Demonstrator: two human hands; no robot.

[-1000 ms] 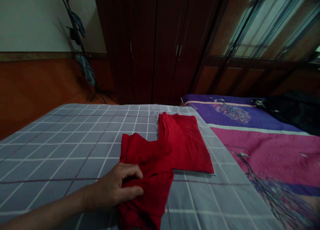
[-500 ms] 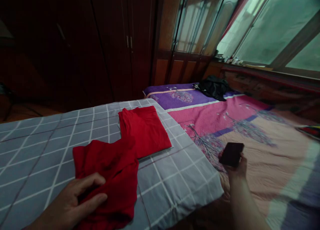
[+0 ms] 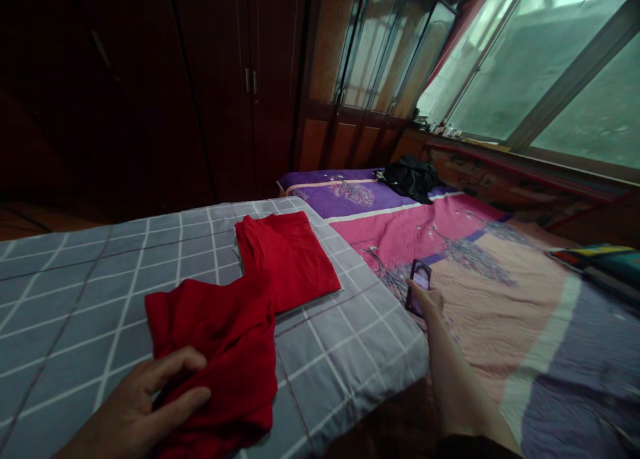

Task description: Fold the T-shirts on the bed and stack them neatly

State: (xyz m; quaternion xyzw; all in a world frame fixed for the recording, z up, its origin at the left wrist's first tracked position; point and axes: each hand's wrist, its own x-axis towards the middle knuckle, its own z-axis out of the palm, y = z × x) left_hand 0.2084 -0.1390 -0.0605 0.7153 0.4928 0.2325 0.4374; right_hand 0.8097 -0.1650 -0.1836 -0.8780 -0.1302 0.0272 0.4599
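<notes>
A red garment (image 3: 233, 346) lies loosely bunched on the checked grey cover. My left hand (image 3: 150, 399) rests on its near left part, thumb and forefinger apart; the other fingers are hidden. Beyond it, a folded red piece of cloth (image 3: 295, 262) with a straight front edge touches or joins the garment; I cannot tell which. My right hand (image 3: 427, 300), stretched out to the right, grips a smartphone (image 3: 419, 280) with a dark rim. The phone is upright and its screen is lit, above the edge between the two beds.
The grey checked bed cover (image 3: 125, 279) ends at a corner near my right forearm. A colourful quilt (image 3: 480, 272) spreads to the right, with a black garment (image 3: 409, 177) at its far end. Dark wardrobes (image 3: 225, 112) stand behind; a window (image 3: 540, 79) is at right.
My right hand has moved left with the phone and turned it upright, so the lit screen now shows. The view has swung slightly right. My left hand has hardly moved.
</notes>
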